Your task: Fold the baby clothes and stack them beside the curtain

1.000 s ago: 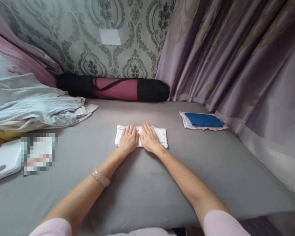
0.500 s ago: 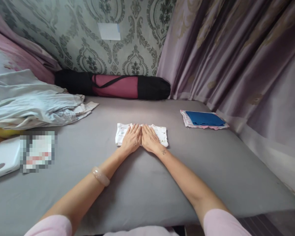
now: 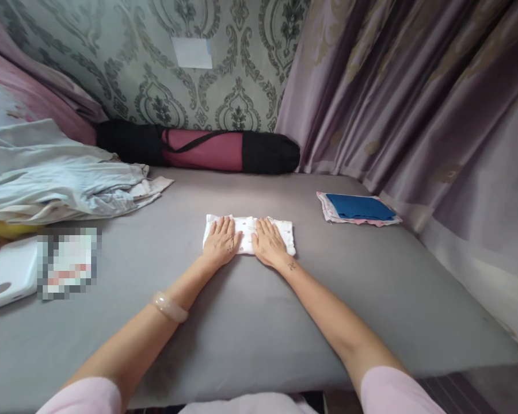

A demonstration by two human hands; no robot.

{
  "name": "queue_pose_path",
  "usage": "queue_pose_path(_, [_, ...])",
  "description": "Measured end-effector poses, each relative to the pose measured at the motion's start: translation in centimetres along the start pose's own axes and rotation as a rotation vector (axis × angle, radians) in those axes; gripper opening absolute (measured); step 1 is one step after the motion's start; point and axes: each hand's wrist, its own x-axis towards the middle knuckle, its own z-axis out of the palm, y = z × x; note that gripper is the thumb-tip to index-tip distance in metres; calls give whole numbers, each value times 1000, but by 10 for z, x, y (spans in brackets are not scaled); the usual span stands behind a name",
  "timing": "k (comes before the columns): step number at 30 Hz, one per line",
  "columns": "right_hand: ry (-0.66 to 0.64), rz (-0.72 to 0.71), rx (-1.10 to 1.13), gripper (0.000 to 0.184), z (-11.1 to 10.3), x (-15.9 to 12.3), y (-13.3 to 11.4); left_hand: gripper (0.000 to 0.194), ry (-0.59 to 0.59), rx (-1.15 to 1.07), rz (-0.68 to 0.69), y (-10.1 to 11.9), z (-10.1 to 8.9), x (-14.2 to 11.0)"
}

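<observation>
A white folded cloth with small printed marks [image 3: 246,226] lies flat on the grey sheet [image 3: 259,310] in front of me. My left hand [image 3: 221,241] rests palm down on its left part, fingers stretched out. On the right part of the cloth my right hand [image 3: 268,242] lies flat too, fingers pointing away from me. A strip of the cloth shows between the two hands. Both palms and the fabric under them are hidden.
To the right lies a folded blue cloth [image 3: 360,207] on folded pinkish fabric [image 3: 323,208]. A heap of pale clothes [image 3: 69,178] is at left, near a white device [image 3: 11,276] and a blurred-out item [image 3: 71,261]. A black and maroon long bag [image 3: 202,150] lies along the wall.
My hands have slid apart from the middle of the folded cloth, the left one leftward and the right one slightly rightward. The cloth between them is now uncovered.
</observation>
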Motion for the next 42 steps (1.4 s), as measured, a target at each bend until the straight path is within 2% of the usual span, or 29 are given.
queue_pose_path(6, [-127,18,46,62,-5,1,6,63,-109,-20,-15,-5,-3,2])
queue_pose_path(12, [-62,55,-10,63,-7,-6,24,67,-146,-38,-60,-17,-7,1])
queue_pose_path(15, [-102,72,-11,64,-7,-7,28,68,-203,-53,-66,-21,-7,1])
queue_pose_path(18, [-150,71,23,64,-16,-9,32,68,-173,-43,-49,-27,-10,0])
queue_pose_path(21, [-89,89,-4,65,-24,-15,42,69,-102,-23,-47,-39,-11,-4])
queue_pose_path(23, [-88,115,-37,65,-26,-19,50,71,-145,-38,-42,-47,-9,-6])
queue_pose_path(26, [-157,146,-57,65,-22,-22,56,73,-236,-59,-54,-53,-5,-7])
queue_pose_path(31, [-199,149,-62,65,-20,-20,57,72,-272,-36,-78,-50,-10,-4])
queue_pose_path(34, [-212,148,-58,63,-25,-17,59,66,-235,-40,-54,-53,-15,2])
queue_pose_path(37, [-166,110,-58,52,-32,-11,65,56,-175,-68,-61,-62,-18,14])
queue_pose_path(42, [-108,78,-55,41,-35,4,77,44,-200,-123,-80,-75,-22,39])
